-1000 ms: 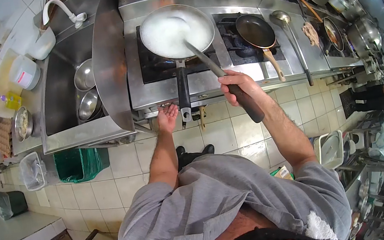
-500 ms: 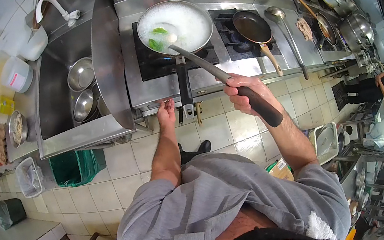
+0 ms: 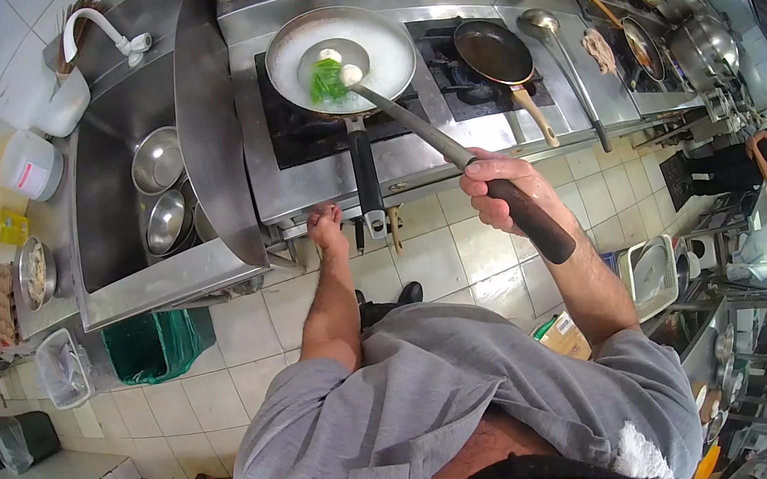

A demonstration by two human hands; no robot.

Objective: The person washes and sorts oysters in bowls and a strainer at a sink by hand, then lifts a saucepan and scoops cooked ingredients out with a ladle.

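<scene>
My right hand [image 3: 502, 187] is wrapped around the dark grip of a long-handled ladle [image 3: 421, 132]. The ladle's round bowl is in the pan, bearing bright green leaves [image 3: 325, 80] and two white balls [image 3: 351, 73]. White, foamy liquid fills the frying pan [image 3: 360, 142], which sits on a burner with its black handle towards me. My left hand [image 3: 326, 224] is by the stove's front edge, left of that handle and apart from it. Its fingers are loosely bent, with nothing visible in them.
A smaller frying pan [image 3: 494, 53] sits on the right burner, beside another ladle [image 3: 558, 58]. To the left, a metal divider [image 3: 211, 116] borders a sink [image 3: 102, 134] holding metal bowls [image 3: 156, 162]. A green-lined bin [image 3: 161, 346] stands below. Another person [image 3: 747, 165] is at far right.
The ladle's bowl has risen in the foamy liquid, so more leaves and the white balls show. My right hand has shifted slightly down and right. My left hand has hardly moved.
</scene>
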